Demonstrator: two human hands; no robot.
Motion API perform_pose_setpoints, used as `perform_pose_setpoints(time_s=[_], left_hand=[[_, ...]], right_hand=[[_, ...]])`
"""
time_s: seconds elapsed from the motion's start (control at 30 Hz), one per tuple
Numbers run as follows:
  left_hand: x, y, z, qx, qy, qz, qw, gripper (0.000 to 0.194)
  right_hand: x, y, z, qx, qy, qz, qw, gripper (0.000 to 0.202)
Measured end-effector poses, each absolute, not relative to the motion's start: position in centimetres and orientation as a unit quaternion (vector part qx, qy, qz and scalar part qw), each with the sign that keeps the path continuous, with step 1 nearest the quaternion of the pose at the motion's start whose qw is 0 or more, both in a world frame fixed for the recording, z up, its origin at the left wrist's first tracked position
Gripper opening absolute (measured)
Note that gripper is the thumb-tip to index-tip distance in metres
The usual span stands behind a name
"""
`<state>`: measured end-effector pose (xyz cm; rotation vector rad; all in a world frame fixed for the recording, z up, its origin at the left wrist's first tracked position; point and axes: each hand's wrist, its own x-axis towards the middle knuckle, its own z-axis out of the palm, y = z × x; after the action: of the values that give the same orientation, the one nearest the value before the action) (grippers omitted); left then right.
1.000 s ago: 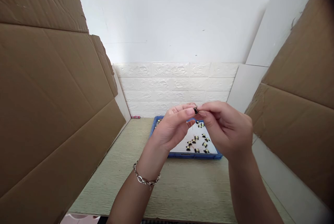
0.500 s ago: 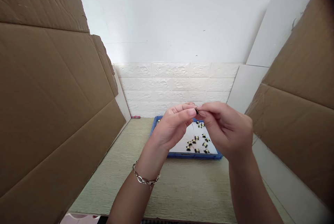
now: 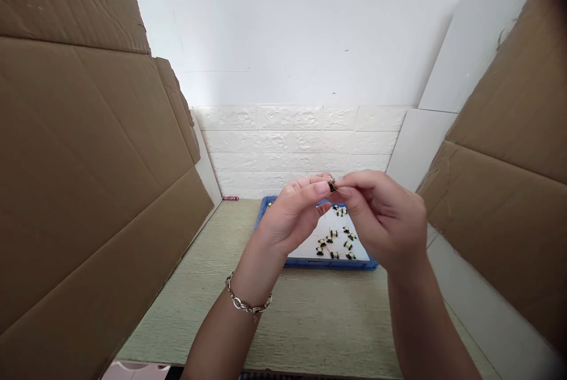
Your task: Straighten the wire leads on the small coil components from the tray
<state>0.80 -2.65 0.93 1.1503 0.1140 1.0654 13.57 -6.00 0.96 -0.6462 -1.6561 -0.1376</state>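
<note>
Between the fingertips of my left hand [image 3: 295, 211] is a small wire-wound coil bobbin [image 3: 332, 187], mostly hidden, with its black end showing. My right hand [image 3: 383, 214] pinches thin wire leads at the bobbin's right side, thumb against forefinger. Both hands are raised above a blue tray [image 3: 305, 263] lined with a white sheet [image 3: 305, 247]. On the sheet lie several loose coil bobbins [image 3: 334, 255], black at the ends and pale yellow in the middle, with fine wires sticking out.
The tray stands on a pale green tabletop [image 3: 199, 285] against a white brick-pattern wall [image 3: 290, 142]. A small red tube [image 3: 230, 198] lies at the back left. Tall cardboard panels rise on the left [image 3: 88, 161] and right [image 3: 518, 149].
My left thumb has shifted slightly left, so more of the bobbin's black end shows. Otherwise the hands keep nearly the same place, and the bobbins in the tray have not moved.
</note>
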Motion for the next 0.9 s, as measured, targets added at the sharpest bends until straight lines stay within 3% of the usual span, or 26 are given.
perform_pose_setpoints(time_s=[0.23,0.5,0.67,0.77,0.9], left_hand=[[0.68,-2.63,0.71,0.460,0.029,0.439,0.772,0.016],[0.81,-2.52,0.61,0.469,0.038,0.442,0.764,0.016],[0.94,-2.51,0.77,0.516,0.061,0.462,0.718,0.015],[0.86,-2.52,0.87,0.589,0.138,0.550,0.576,0.014],[0.53,-2.73,0.91,0.671,0.248,0.682,0.153,0.011]], right_hand=[[13.46,-5.82,0.62,-0.261,-0.686,0.029,0.678,0.023],[13.37,-6.57,1.21,-0.276,-0.700,-0.112,0.648,0.022],[13.39,-6.55,1.19,-0.290,-0.701,-0.134,0.637,0.021],[13.65,-6.44,1.15,-0.303,-0.688,-0.114,0.649,0.020],[14.03,-6.53,1.50,-0.315,-0.661,-0.144,0.665,0.019]])
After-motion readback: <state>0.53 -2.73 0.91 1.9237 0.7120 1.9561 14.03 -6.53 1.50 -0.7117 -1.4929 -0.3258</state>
